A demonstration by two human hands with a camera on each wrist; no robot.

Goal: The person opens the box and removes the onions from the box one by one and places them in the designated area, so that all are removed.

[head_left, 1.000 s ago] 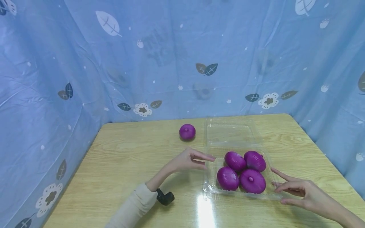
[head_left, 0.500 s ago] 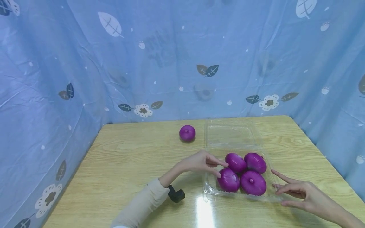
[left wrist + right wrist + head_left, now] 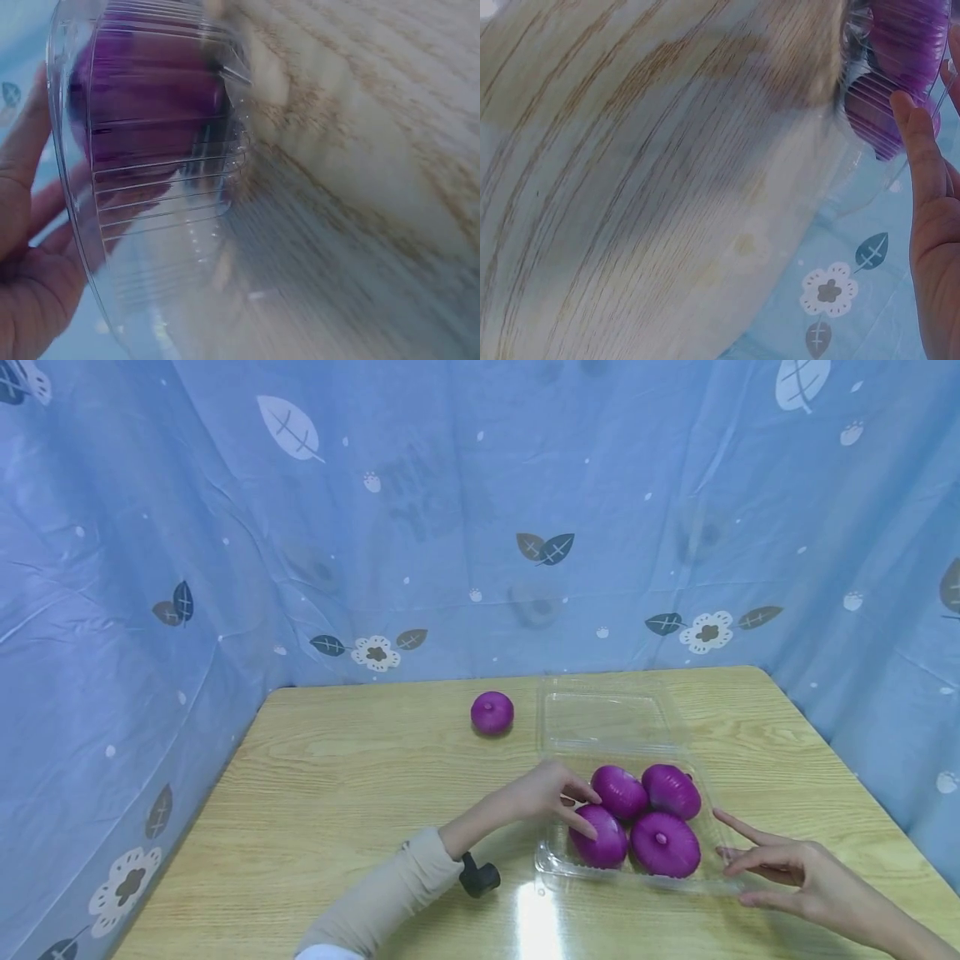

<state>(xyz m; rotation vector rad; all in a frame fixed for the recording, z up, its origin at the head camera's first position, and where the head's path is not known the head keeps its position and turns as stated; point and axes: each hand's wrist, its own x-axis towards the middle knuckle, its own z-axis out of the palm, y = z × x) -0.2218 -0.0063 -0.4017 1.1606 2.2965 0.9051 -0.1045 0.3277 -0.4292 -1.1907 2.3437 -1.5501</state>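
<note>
Several purple onions lie in a clear plastic clamshell box whose lid is folded back. My left hand reaches over the box's left side and grips the near-left onion, thumb on its near side and fingers at its far side. Through the clear wall in the left wrist view, this onion is seen beside the hand. At the box's right side, my right hand touches the wall with spread fingers; its index finger lies along the wall in the right wrist view.
Another purple onion sits on the wooden table, left of the lid. Blue patterned curtains enclose the back and sides. A black wrist camera hangs below my left sleeve.
My left hand has moved right, from the box's left edge onto the near-left onion, and its fingers have closed around it. My right hand has stayed at the box's right side.
</note>
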